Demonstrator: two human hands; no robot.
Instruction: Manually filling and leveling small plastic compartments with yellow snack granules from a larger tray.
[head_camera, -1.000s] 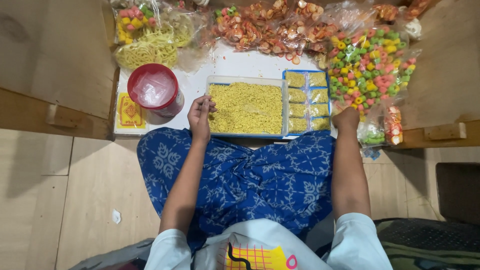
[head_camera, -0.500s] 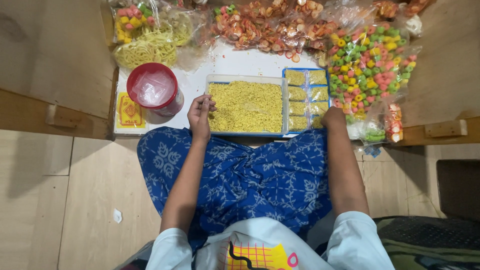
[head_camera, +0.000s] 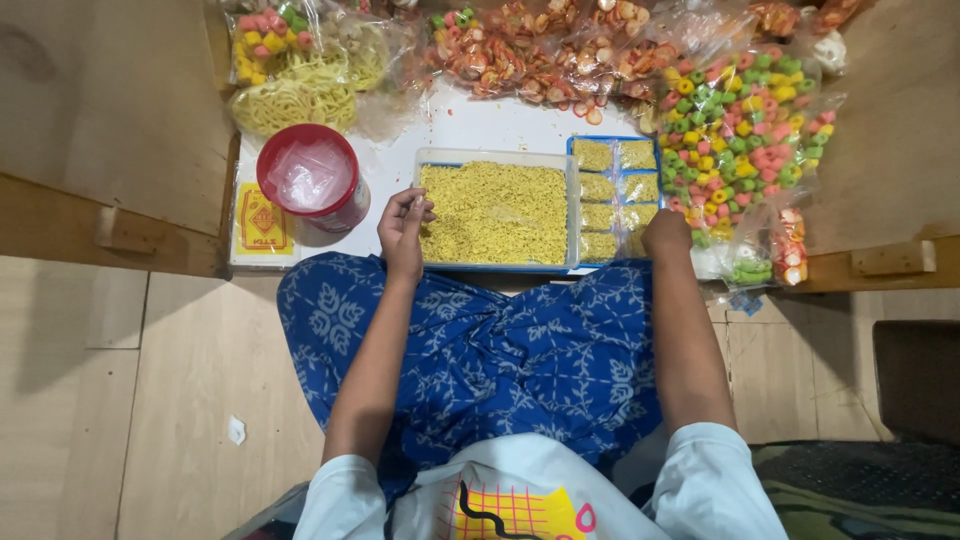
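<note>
White worktop (head_camera: 480, 125), snack bags crowding its far edge. Left hand (head_camera: 404, 228) at the crumb tray's (head_camera: 494, 155) left rim, fingers pinched together. Right hand (head_camera: 667, 232) nearer the small filled packets (head_camera: 612, 200), resting on their near right corner; its finger state I cannot tell.

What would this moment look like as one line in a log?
left hand: at edge of tray of yellow crumbs | right hand: on small filled packets | red-rimmed tub: left of tray

place: small home snack-packing spot | seat: person sits on a pale wood floor (head_camera: 180, 400) | work surface: low white board (head_camera: 480, 125) | stock: big clear bags of coloured ring snacks (head_camera: 745, 125) far right, yellow noodle crisps (head_camera: 290, 95) far left | goods: tray of yellow crumbs (head_camera: 495, 212), filled small packets (head_camera: 612, 190) just right
</note>
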